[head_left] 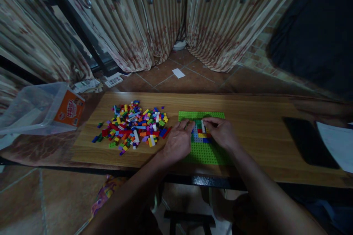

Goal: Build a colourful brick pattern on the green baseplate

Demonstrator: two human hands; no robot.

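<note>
A green baseplate [204, 154] lies on the wooden table in front of me. On it is a low build of toy bricks [196, 138] in grey, red, yellow, blue and green. My right hand [223, 132] pinches a white brick [203, 126] at the build's upper side; I cannot tell whether that brick is pressed down. Against the build's left side, my left hand [179, 142] rests over the plate's edge with bent fingers close together. A bit of blue shows by its fingertips, but what they hold is hidden.
Left of the plate spreads a pile of loose colourful bricks [135, 125]. A clear plastic bin [35, 106] with an orange label stands beyond the table's left end. To the right lie a dark flat tablet-like object [309, 141] and white paper [336, 143]. Striped curtains [165, 18] hang behind.
</note>
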